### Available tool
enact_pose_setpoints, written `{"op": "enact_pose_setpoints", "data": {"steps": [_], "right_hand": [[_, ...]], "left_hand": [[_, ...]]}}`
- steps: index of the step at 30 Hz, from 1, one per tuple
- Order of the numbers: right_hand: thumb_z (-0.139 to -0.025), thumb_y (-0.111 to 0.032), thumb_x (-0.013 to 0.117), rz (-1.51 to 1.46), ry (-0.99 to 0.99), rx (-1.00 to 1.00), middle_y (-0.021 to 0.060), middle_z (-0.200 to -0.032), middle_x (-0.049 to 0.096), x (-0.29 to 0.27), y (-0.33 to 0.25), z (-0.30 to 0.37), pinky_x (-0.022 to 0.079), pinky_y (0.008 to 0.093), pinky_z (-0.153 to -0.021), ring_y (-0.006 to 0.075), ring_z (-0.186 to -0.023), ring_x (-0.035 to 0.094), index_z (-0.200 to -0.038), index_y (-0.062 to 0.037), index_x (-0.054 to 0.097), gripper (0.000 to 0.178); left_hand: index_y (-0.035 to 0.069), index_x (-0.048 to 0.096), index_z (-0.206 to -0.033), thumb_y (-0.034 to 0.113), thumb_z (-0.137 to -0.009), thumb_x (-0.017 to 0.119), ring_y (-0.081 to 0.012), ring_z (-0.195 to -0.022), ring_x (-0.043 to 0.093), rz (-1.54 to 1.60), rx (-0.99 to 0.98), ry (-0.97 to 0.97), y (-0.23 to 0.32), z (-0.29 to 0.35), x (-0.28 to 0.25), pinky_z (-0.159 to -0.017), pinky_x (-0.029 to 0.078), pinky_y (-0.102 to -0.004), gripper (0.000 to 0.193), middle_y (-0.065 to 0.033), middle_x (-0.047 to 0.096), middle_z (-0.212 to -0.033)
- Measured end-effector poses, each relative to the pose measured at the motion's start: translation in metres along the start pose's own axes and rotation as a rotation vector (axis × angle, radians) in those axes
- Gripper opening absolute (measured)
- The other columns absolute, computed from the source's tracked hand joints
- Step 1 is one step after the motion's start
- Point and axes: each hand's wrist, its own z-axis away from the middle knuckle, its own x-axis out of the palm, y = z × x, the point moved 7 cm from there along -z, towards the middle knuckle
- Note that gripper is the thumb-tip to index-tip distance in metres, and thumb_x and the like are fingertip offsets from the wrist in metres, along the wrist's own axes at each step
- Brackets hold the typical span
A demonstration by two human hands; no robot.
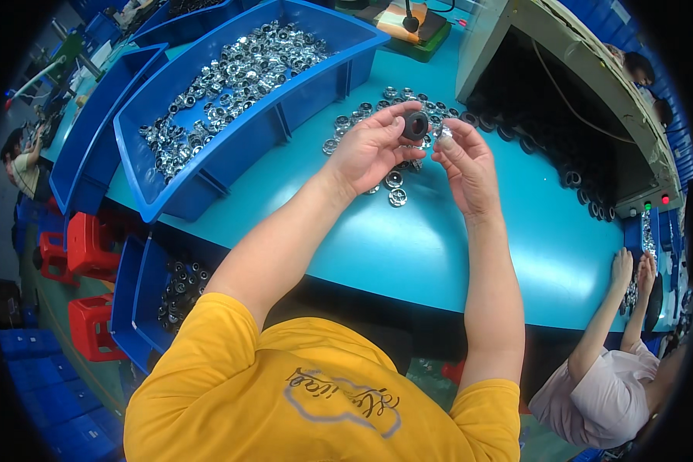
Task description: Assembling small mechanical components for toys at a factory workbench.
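Between the thumb and fingers of my left hand [368, 148] is a black ring [415, 125] with a round hole, held up over the table. Close to its right side, my right hand [467, 163] pinches a small shiny metal part [442, 132]; its exact shape is mostly hidden by the fingertips. Beneath and behind both hands, several loose silver round metal parts [396, 197] are spread on the turquoise table [377, 254].
A large blue bin [246, 131] of silver parts stands at the left. Black rings [527, 145] line the opening of a beige machine [639, 173] at the right. Another blue bin [142, 308] sits below the table edge, near red stools [92, 327]. A co-worker [608, 393] works at the right.
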Motion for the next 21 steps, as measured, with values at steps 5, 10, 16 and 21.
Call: {"op": "enact_pose_setpoints", "data": {"steps": [5,10,16,21], "right_hand": [[-0.084,-0.002,0.078,0.008,-0.019,0.000,0.0078,-0.110,0.069,0.0007,0.0022,-0.0007,0.056,0.0290,-0.085,0.0145,-0.099,0.065,-0.117,-0.0017,0.065,0.036],[-0.080,0.002,0.081,0.028,0.010,-0.003,0.0061,-0.107,0.068,0.0007,0.0016,-0.0004,0.056,0.0288,-0.086,0.0138,-0.097,0.065,-0.115,-0.0020,0.065,0.038],[-0.080,0.002,0.080,0.034,0.013,-0.009,0.0063,-0.108,0.066,0.0030,-0.0007,0.0004,0.055,0.0289,-0.086,0.0143,-0.097,0.064,-0.112,-0.0025,0.062,0.038],[-0.083,-0.002,0.077,0.021,0.025,-0.025,0.0077,-0.109,0.064,0.0037,-0.0050,0.0009,0.056,0.0305,-0.085,0.0157,-0.097,0.064,-0.116,-0.0018,0.060,0.037]], "left_hand": [[0.005,0.049,-0.143,0.015,-0.103,0.053,-0.0213,-0.111,0.062,-0.077,0.021,-0.006,0.0022,0.0010,0.0044,-0.094,0.054,-0.0380,0.041,-0.0101,0.064,-0.126],[0.005,0.049,-0.142,0.015,-0.103,0.054,-0.0203,-0.114,0.061,-0.113,0.025,0.004,0.0024,0.0009,0.0043,-0.094,0.053,-0.0373,0.041,-0.0094,0.063,-0.127],[0.005,0.049,-0.143,0.016,-0.103,0.054,-0.0206,-0.114,0.062,-0.104,0.022,-0.001,0.0026,0.0008,0.0047,-0.095,0.053,-0.0379,0.041,-0.0099,0.063,-0.128],[0.004,0.049,-0.143,0.017,-0.104,0.053,-0.0219,-0.113,0.062,-0.075,0.008,0.009,0.0029,0.0020,0.0054,-0.094,0.053,-0.0391,0.041,-0.0112,0.063,-0.126]]}}
